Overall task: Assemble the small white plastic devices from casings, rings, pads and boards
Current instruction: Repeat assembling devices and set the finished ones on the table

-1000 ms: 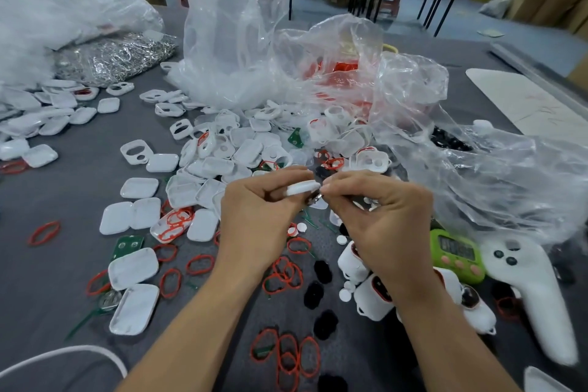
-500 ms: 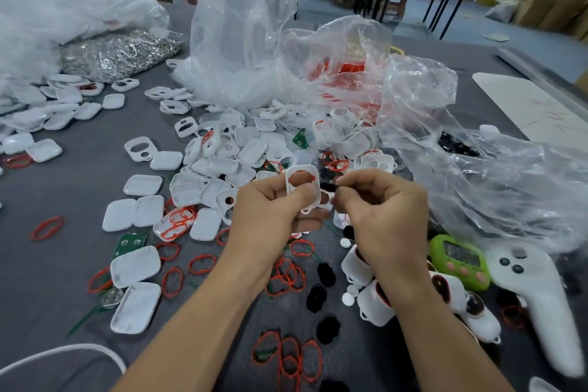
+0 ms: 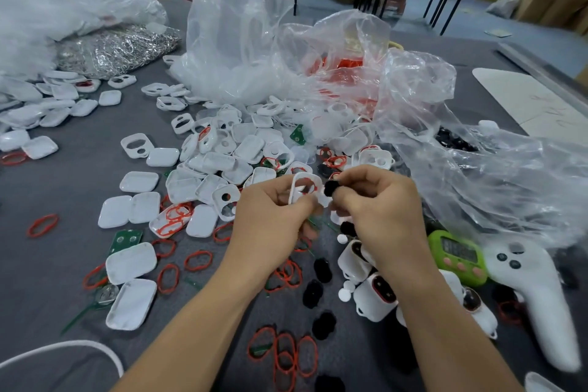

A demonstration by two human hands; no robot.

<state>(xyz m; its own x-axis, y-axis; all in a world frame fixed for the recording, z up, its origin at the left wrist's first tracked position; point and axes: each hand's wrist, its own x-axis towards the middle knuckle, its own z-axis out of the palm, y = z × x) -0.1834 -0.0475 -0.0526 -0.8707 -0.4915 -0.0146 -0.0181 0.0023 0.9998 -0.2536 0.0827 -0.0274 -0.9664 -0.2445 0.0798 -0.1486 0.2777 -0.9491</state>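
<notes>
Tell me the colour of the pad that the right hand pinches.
The pad is black; head view.

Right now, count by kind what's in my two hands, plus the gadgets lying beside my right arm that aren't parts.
white casing frame: 1, pinched in the left hand
black pad: 1, pinched in the right hand
green timer: 1, on the table
white controller: 1, on the table
Total: 4
</notes>
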